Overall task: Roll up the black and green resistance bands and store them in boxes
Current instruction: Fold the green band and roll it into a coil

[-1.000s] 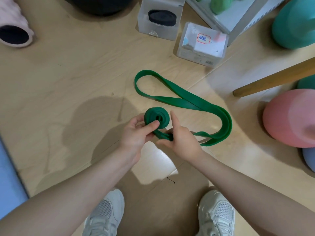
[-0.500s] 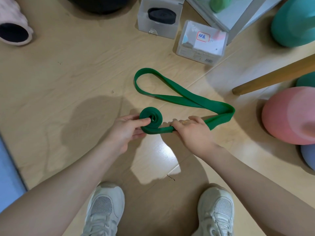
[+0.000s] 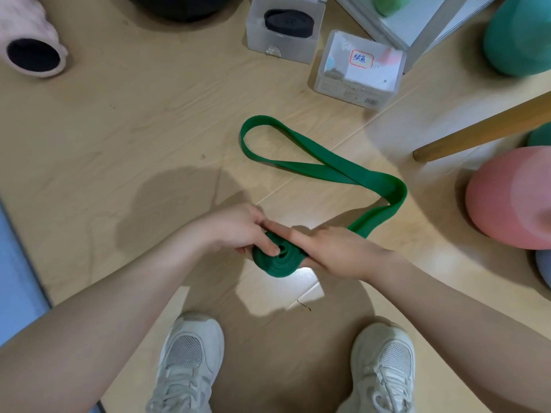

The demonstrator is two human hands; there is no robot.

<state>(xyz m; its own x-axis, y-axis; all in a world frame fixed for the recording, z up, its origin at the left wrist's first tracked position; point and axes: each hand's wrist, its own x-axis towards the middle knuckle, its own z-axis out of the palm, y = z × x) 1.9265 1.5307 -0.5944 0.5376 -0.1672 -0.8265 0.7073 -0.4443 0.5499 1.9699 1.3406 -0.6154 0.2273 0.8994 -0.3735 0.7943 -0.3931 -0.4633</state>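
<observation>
The green resistance band (image 3: 334,165) lies on the wooden floor, one end wound into a coil (image 3: 277,260) above my shoes. My left hand (image 3: 238,228) grips the coil, thumb pressed at its centre. My right hand (image 3: 337,248) wraps round the coil's right side where the loose strap leaves it. The loose part runs right, bends, and ends in a loop toward the boxes. A clear box (image 3: 283,40) at the top holds the rolled black band (image 3: 289,22). Beside it stands a closed clear box with a red-framed label (image 3: 357,73).
A pink foam roller (image 3: 32,49) lies top left. A wooden pole (image 3: 483,129) slants in from the right. Teal (image 3: 518,37) and pink (image 3: 512,201) round objects sit at the right edge. A shelf (image 3: 417,22) stands behind the boxes. A blue mat (image 3: 15,278) borders the left.
The coil has grown and come down toward my shoes. My right hand slid in from the strap onto the coil's side, and the loose strap's bend has moved right.
</observation>
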